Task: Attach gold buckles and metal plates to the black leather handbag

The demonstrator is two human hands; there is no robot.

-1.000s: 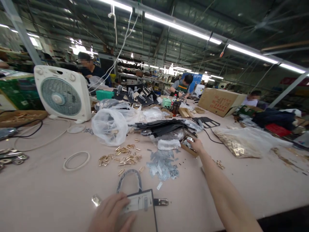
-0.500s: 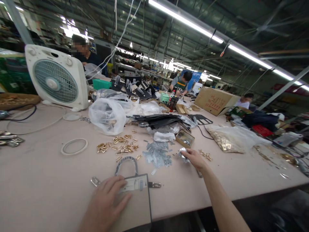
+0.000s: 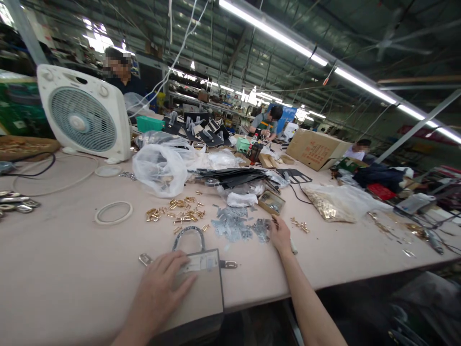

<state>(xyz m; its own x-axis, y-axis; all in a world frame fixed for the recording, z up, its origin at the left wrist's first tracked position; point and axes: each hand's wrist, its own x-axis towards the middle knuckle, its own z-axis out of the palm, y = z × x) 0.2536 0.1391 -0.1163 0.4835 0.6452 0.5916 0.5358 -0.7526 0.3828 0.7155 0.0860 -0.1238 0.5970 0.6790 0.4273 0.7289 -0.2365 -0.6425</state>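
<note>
In the head view, the left hand is resting its spread fingers on a flat bag, whose curved handle is lying beyond them. The right hand is curling beside thin metal plates; its grip I cannot tell.

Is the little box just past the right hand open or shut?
Open: no lid covers the little box, and shiny bits show inside.
</note>
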